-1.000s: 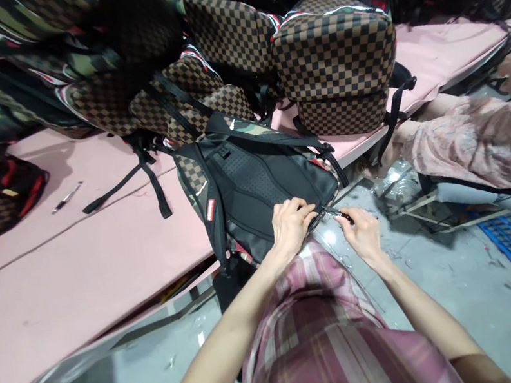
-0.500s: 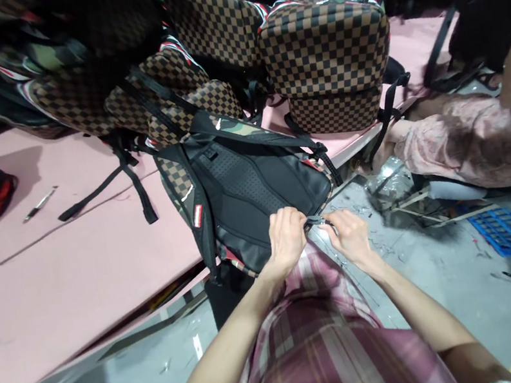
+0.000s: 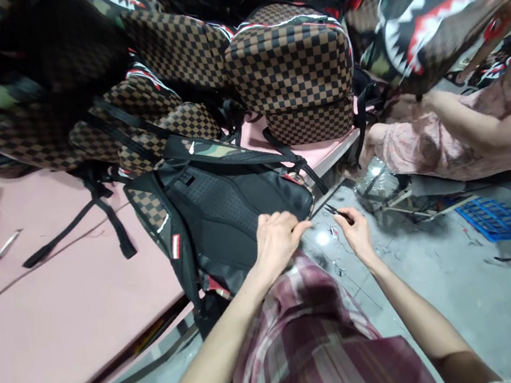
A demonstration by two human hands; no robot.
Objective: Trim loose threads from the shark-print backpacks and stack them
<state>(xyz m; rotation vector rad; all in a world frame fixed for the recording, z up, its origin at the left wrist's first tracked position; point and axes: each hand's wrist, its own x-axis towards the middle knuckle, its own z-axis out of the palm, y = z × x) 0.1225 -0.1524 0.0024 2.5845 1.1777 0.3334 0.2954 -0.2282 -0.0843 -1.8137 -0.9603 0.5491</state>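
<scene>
Listing the work in hand: one backpack, back panel upward, at the edge of a pink table, its near end at the plaid garment on the person's lap.

Left hand: on the backpack's near edge, fingers bent and close together, thumb stretched out to the side. Whether fabric is pinched beneath, cannot tell.

Right hand: closed around small dark snips, tips directed toward the backpack's near right corner; hand and snips both apart from the bag.

Handling, by judgement: backpack probably light for its bulk, soft at the sides, somewhat stiffer through the padded panel; not fragile. Smooth dark facing may slide under the fingers; loose straps may catch. Best holds: the shoulder strap on the left side, or a firm fold of the near edge. Snips: light, stiff, presumably sharp at the tip; to be held by the handle end.

Surroundings: a checked bag standing beyond the backpack; more checked bags heaped to its left; a slim pen-like item lying on the table; a co-worker's patterned clothing at right; a blue crate on the floor, lower right.
</scene>
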